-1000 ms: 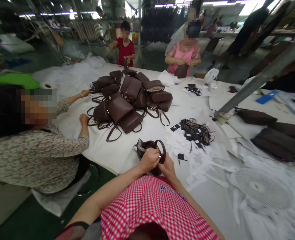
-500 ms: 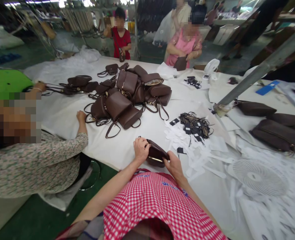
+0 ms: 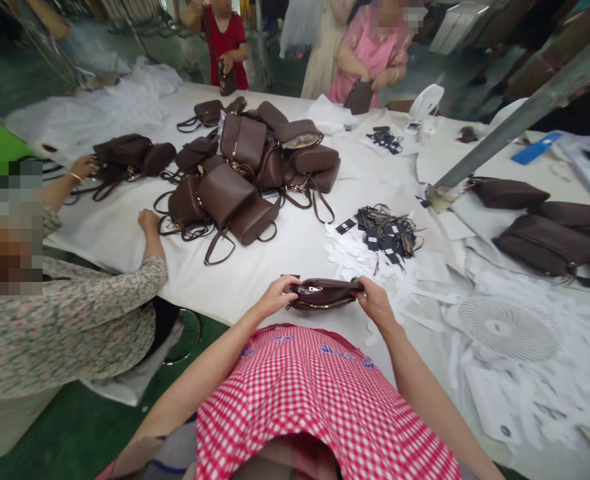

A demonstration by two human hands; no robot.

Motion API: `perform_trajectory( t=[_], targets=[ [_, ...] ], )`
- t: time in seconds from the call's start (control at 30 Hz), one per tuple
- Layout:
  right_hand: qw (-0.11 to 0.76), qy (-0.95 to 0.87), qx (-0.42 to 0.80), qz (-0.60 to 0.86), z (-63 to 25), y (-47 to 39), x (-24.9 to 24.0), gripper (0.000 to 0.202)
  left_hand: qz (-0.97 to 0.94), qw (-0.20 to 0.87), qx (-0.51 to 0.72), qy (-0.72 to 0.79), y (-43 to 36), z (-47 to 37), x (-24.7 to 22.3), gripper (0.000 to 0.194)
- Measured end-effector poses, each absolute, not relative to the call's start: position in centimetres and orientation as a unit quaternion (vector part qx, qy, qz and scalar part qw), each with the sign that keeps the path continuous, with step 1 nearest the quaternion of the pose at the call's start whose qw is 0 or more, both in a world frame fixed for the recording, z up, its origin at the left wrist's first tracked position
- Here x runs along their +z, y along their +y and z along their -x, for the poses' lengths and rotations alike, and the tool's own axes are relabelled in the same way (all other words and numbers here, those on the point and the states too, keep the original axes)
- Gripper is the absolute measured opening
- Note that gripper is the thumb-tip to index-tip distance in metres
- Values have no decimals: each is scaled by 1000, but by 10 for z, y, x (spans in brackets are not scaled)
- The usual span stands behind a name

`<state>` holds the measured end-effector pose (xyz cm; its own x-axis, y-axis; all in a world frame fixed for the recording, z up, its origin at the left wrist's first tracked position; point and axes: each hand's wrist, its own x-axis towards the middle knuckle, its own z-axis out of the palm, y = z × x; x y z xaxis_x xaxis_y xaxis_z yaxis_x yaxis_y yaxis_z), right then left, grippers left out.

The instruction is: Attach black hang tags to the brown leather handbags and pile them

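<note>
Close in front of my checked apron, a dark brown handbag (image 3: pixel 327 293) is held level between both hands, its zipped top facing up. My left hand (image 3: pixel 279 295) is closed on the bag's left end, near a pale zip pull. At the right end, my right hand (image 3: pixel 373 298) grips the other corner. A black tag shows by my left fingertips. Just beyond the bag, to the right, lies a heap of black hang tags (image 3: pixel 389 232) on the white table (image 3: pixel 299 250). The bag's underside is hidden.
A pile of brown handbags (image 3: pixel 227 193) fills the table's middle. To the left, a co-worker's sleeve (image 3: pixel 125 280) and hands reach onto the table. On the right are a white fan (image 3: pixel 507 328), paper strips, a slanting metal pole (image 3: pixel 505 133) and more dark bags (image 3: pixel 549 243). Two people stand opposite with bags.
The bag has turned from slanted to level, and its zipped top now shows. My right hand has shifted right to its far end. The co-worker at left has pulled hand and bags closer together.
</note>
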<state>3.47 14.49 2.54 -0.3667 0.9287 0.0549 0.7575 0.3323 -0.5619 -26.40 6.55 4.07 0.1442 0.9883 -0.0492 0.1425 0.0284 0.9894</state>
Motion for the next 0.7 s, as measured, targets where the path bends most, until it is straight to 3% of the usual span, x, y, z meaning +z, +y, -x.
perform_trajectory(
  t=[0.3, 0.53, 0.7],
  targets=[
    [212, -757, 204, 583, -13, 148, 26, 19, -532, 527, 429, 505, 71, 266, 40, 9],
    [192, -735, 209, 617, -9, 144, 31, 19, -453, 561, 375, 582, 76, 248, 40, 18],
    [181, -731, 185, 631, -4, 143, 33, 19, -473, 485, 289, 676, 90, 231, 35, 28]
  ],
)
